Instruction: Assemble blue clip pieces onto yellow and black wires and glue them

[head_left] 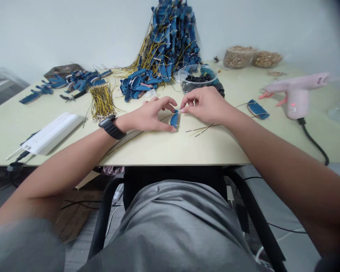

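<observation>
the left hand (146, 115) clamps a blue piece (174, 119) between thumb and fingers; the right hand (202, 104), just beside it, has its fingertips pinched together, though from where i stand i can't tell on what. beyond both hands sit a tub (197, 69) and a blue pile (174, 34); right of them, a glue gun (298, 94).

And on the right, a pink glue gun (297, 98) on the tabletop (215, 151), its black cord (314, 140) running to the near edge! Far right, two packs (239, 58) of tan bits; left, a white box (52, 133), pliers (79, 94) beyond.
</observation>
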Action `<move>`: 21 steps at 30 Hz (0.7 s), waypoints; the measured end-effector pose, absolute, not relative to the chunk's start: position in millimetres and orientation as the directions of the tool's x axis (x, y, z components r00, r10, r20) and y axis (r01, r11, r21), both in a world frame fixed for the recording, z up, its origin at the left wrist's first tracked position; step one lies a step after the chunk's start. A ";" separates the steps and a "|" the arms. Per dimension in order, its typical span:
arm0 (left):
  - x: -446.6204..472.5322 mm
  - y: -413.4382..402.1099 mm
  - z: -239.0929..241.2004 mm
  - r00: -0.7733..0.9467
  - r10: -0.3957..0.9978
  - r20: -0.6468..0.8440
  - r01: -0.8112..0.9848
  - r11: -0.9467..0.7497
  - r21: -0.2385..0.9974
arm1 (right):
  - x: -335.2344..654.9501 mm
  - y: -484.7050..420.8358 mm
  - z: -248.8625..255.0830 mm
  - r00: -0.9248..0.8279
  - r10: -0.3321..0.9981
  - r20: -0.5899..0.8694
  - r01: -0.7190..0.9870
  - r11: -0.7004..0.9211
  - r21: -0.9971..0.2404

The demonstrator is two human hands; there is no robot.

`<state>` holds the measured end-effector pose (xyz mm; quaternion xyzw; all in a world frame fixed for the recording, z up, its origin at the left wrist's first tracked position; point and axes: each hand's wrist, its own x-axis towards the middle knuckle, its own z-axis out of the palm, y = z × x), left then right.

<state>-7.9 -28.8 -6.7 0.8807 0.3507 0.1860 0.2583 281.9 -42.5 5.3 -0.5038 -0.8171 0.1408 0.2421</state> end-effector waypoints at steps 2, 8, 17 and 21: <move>-9.4 -23.9 -9.1 0.701 0.695 0.157 0.497 -0.635 0.591 | 281.9 -40.1 3.4 -0.382 0.891 0.246 0.749 0.455 -0.482; -9.8 -18.6 -10.0 0.724 0.670 0.164 0.448 -0.637 0.627 | 282.1 -35.9 2.6 -0.403 0.887 0.227 0.727 0.460 -0.510; -9.6 -22.7 -4.5 0.746 0.643 0.171 0.418 -0.653 0.632 | 282.5 -34.3 1.7 -0.417 0.881 0.223 0.710 0.469 -0.525; -10.5 -18.8 -7.6 0.749 0.637 0.184 0.420 -0.669 0.613 | 281.9 -33.1 1.4 -0.421 0.881 0.214 0.701 0.466 -0.540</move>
